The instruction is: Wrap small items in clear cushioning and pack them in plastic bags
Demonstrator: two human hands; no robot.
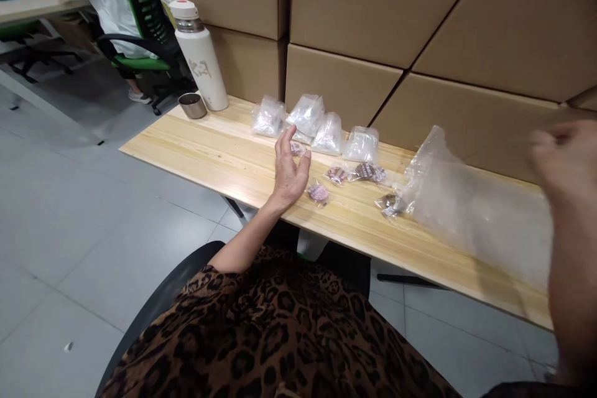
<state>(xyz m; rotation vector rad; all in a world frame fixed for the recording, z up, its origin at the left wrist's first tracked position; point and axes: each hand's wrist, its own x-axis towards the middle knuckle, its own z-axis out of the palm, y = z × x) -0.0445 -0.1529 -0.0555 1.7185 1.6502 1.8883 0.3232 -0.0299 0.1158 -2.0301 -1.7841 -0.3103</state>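
A flask (198, 56) and a small metal cup (193, 106) are seen at the far left end of the worktop (209, 155), well to the left of the left hand (289, 171). No brand is readable on the flask; only a faint grey mark is made out on its side.

The left hand is held just above the worktop, its grip apart and empty, fingers spread and curled. Beyond its fingertips, a row of small clear packets (308, 118) is set against the cardboard boxes (373, 18). Just to the right of the grip, a small sachet (318, 193) with a pink-and-brown item inside lies flat; more such sachets (364, 172) are spread further right. These are judged light, soft and slippery in their film, best pinched at a sealed edge. Print on them is too small to be read.

A large clear bag (466, 205) lies on the worktop, limp and crinkled, at the right. The right hand (566, 158) is blurred above the bag; whether its grip is closed cannot be told.
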